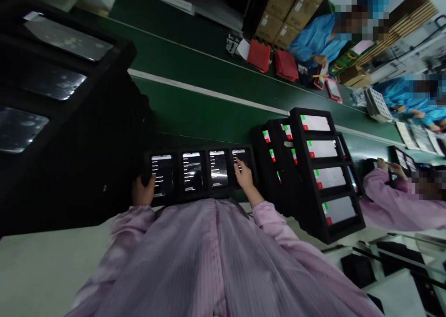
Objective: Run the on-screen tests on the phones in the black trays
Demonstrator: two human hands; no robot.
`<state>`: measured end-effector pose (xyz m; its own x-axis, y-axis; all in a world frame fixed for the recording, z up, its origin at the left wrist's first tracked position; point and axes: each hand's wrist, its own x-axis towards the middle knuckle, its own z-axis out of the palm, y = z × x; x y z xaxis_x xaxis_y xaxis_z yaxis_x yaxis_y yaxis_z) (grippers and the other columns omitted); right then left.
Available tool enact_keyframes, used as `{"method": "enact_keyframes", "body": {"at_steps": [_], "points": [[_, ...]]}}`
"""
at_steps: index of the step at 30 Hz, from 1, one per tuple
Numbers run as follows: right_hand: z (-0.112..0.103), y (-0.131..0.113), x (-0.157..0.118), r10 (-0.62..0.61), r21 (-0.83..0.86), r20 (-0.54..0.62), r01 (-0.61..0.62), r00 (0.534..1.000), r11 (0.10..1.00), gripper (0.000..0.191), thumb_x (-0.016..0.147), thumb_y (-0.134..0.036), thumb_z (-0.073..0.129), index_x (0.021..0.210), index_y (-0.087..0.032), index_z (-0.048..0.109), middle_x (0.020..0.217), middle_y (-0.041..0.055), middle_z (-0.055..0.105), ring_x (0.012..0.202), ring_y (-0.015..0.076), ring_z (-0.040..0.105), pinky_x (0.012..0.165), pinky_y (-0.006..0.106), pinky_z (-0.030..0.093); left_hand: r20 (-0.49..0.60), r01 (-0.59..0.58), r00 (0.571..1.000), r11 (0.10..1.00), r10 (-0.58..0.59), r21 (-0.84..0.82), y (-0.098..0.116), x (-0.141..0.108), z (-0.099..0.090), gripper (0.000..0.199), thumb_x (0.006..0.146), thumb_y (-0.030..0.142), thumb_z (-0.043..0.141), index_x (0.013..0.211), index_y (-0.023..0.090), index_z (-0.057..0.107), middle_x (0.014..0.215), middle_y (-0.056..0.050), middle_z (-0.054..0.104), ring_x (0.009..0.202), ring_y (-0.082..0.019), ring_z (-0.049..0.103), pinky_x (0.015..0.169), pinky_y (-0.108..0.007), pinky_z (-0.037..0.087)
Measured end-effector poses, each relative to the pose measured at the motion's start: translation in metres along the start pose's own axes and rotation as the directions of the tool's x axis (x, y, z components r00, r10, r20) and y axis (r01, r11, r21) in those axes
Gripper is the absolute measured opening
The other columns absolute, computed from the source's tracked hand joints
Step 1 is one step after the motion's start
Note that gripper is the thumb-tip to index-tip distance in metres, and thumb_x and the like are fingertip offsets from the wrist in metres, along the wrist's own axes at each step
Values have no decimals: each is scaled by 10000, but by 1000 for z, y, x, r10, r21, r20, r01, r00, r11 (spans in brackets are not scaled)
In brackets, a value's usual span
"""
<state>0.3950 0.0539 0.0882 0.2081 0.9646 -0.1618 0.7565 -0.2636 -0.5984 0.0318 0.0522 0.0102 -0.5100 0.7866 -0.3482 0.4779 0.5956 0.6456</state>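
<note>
In front of my body lies a black foam tray with a row of several smartphones, their screens lit with white lines of text on dark. My left hand grips the tray's left end, thumb on top beside the leftmost smartphone; its other fingers are mostly hidden. Over the tray's right end, my right hand holds nothing. Its index finger is stretched out at the screen of the rightmost smartphone; whether it touches the glass I cannot tell.
At right lean stacked black trays of phones showing white screens with green and red marks. Tall stacked trays rise at left. Across the green bench are red folders, cartons and co-workers in blue; another person in pink sits right.
</note>
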Motion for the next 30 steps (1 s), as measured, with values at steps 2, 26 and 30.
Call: {"method": "enact_keyframes", "body": {"at_steps": [2,26,30], "points": [[-3,3,3,12,-4,-10,-12,1000,1000,141,982,-287,536,1013,-245,667,1323,76,704,1002,204,742,947,355,562,-1,3,1000,1000,-3,6,0,1,0,473,818,490,532,1114,141,654,1147,-218,671,1167,-398,617,1046,-548,475],[52,-96,-3,-261,8,409,283,874,959,284,1033,-307,487,1274,-271,634,1271,40,728,1103,233,715,941,351,562,26,57,998,994,-54,-94,6,17,3,455,855,503,494,1057,149,696,1100,-192,717,1143,-365,647,1036,-497,491],[41,-82,-10,-282,86,378,270,882,959,235,1037,-289,471,1189,-247,646,1399,65,657,1088,204,715,990,359,533,22,25,1000,994,-22,-110,11,32,12,482,833,525,537,1075,144,704,1088,-184,731,1096,-342,673,993,-461,517]]}}
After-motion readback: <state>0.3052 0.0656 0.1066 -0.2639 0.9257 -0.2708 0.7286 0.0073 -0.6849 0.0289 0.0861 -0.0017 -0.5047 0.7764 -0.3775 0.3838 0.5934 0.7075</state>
